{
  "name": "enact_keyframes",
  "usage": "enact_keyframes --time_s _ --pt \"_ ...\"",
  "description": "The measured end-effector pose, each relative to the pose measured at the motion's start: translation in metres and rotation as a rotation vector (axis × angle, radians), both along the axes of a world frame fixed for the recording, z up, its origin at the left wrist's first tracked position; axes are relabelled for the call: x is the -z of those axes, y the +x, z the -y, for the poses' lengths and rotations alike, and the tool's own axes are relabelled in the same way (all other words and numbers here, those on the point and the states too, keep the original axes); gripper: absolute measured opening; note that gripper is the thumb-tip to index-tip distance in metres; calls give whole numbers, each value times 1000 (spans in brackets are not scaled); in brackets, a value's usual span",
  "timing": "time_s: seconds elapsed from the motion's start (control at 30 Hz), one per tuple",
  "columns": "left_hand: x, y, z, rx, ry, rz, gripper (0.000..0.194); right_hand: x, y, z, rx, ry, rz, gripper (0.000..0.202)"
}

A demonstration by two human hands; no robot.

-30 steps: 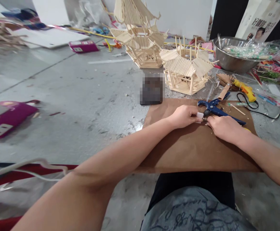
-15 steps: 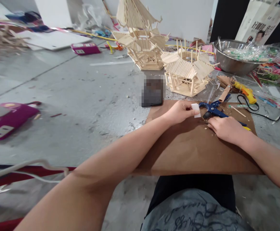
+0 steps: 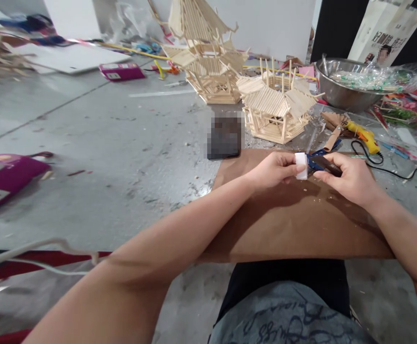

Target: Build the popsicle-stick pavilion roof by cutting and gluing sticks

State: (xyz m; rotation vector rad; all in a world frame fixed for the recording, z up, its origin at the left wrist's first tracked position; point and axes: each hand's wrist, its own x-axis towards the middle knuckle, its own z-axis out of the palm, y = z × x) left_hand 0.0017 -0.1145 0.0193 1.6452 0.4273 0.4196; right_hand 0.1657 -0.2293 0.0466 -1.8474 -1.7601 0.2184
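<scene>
The floor (image 3: 115, 138) was bare grey concrete, scuffed and marked with a dark seam line running diagonally. A white wall (image 3: 272, 24) stood at the far side, with a dark panel (image 3: 332, 24) to its right. A white board (image 3: 72, 57) lay flat on the floor at the upper left. Lighting was even and diffuse, with soft shadows only.

Both bare forearms extended forward and converged toward 12 o'clock. The left hand (image 3: 274, 169) was curled, thumb and fingertips pinched together and pointing toward 3 o'clock. The right hand (image 3: 347, 179) faced it from 3 o'clock, fingers folded in a closed grip, knuckles up. The two hands sat just beside each other.
</scene>
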Motion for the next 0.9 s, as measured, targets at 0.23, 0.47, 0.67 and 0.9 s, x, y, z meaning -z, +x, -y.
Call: enact_keyframes --time_s 0.23,0.47,0.67,0.9 --pt "3 2 7 81 -18 3 25 3 -1 -3 -113 30 25 19" --pt "6 4 8 82 27 -50 27 6 -2 -4 -126 40 93 15" --pt "9 7 11 131 1 -46 24 6 -6 -4 -62 15 107 17" --pt "9 7 8 196 -60 -37 16 5 -4 -4 -124 32 83 29"
